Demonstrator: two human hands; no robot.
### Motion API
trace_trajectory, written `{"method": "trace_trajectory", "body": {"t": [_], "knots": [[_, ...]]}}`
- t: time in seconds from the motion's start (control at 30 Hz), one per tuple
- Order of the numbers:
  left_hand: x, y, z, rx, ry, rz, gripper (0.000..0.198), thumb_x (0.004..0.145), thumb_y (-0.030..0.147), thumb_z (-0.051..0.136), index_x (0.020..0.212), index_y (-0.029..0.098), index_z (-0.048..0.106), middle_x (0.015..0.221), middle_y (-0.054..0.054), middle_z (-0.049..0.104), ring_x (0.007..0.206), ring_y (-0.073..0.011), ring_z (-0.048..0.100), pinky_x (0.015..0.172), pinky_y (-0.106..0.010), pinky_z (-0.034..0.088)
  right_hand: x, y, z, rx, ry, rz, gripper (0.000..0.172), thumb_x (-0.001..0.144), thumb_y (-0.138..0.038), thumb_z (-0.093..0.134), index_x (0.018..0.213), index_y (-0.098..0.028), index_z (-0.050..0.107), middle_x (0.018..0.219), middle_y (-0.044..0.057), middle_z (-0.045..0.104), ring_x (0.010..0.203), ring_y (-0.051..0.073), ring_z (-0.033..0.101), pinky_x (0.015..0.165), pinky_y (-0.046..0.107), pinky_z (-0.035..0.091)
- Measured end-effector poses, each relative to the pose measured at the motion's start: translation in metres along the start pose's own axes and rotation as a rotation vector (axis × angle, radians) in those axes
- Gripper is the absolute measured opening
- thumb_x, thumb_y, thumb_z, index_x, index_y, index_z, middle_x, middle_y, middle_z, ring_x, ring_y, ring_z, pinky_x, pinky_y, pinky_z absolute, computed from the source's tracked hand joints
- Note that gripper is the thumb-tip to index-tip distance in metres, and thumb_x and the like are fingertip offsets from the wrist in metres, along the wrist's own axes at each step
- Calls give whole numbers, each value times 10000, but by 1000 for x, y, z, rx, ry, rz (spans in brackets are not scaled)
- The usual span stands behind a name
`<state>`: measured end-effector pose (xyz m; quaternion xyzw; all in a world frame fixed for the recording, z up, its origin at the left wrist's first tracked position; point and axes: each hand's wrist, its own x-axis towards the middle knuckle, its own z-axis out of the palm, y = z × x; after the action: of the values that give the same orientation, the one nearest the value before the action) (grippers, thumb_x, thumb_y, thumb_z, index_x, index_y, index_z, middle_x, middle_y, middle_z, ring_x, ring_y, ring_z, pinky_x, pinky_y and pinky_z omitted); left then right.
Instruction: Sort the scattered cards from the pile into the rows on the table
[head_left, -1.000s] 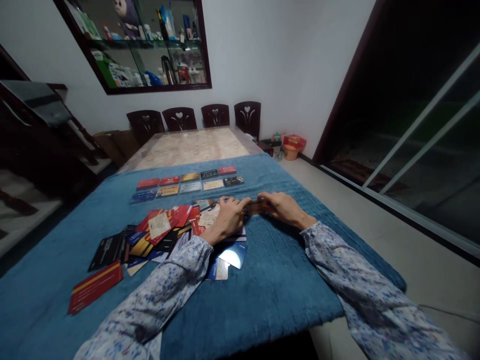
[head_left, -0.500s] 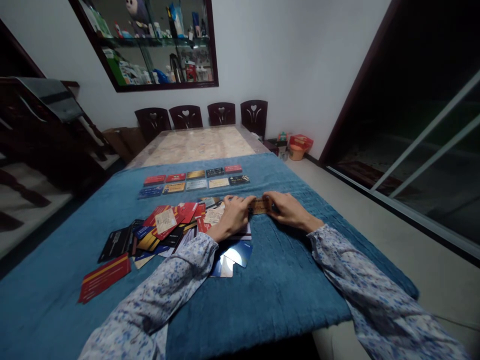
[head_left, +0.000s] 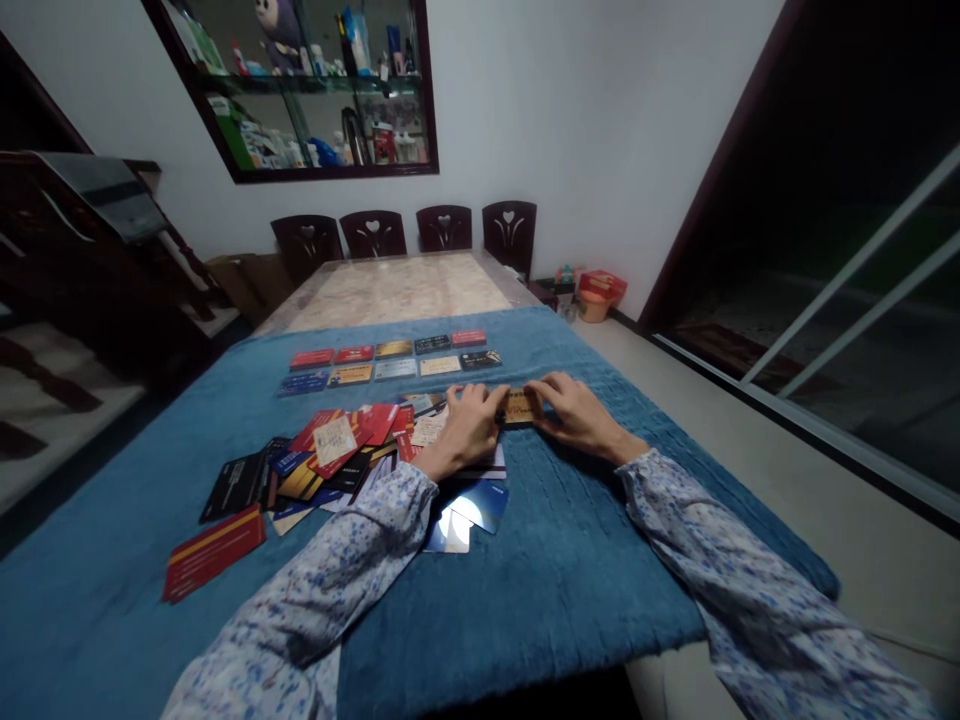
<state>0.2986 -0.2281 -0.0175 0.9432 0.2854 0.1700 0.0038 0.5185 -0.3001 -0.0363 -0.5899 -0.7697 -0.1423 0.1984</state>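
Observation:
Between my two hands is a gold card [head_left: 518, 408] with "VIP" lettering, possibly the top of a small stack. My left hand [head_left: 472, 425] grips its left edge with thumb and fingers. At its right edge, the fingers of my right hand [head_left: 570, 412] close on it too. Beside and partly under my left forearm lies a loose pile of mixed cards [head_left: 360, 455], red, black, gold and blue. Blue cards [head_left: 480, 503] poke out below my left wrist. Past the hands, two rows of neat card stacks include a gold stack [head_left: 394, 349] and a black stack [head_left: 480, 359].
A blue cloth [head_left: 562, 580] covers the near part of the table; bare marbled tabletop [head_left: 420, 285] shows behind it. Several dark chairs [head_left: 373, 233] stand at the far end. Fanned red cards [head_left: 214, 553] lie at the left. An orange bucket [head_left: 595, 305] sits on the floor.
The gold card has tilted, so its face looks brighter and its lettering shows more clearly. My fingers have shifted slightly at its edges; the other cards stay put.

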Motion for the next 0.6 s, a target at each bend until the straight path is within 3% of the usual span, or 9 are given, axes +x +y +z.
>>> {"method": "trace_trajectory", "body": {"t": [0.33,0.6], "knots": [[-3,-2,-5,51,46,-74,484,836,157,571,1315,196,515,1225,-146,611,1159,-312,519,1017,-501,325,11,-4,-9,-4,-11,-43,467,866,-295,633,1311,-163,587,1243,169,610,1088,306,507,821,385,403],[-16,-14,-36,109,-11,-106,421,829,261,667,1231,195,560,1285,-158,568,1216,-332,469,975,-500,352,37,-22,-13,2,-72,-107,499,841,-346,709,1299,-184,599,1241,166,604,1093,307,489,798,367,387]]}}
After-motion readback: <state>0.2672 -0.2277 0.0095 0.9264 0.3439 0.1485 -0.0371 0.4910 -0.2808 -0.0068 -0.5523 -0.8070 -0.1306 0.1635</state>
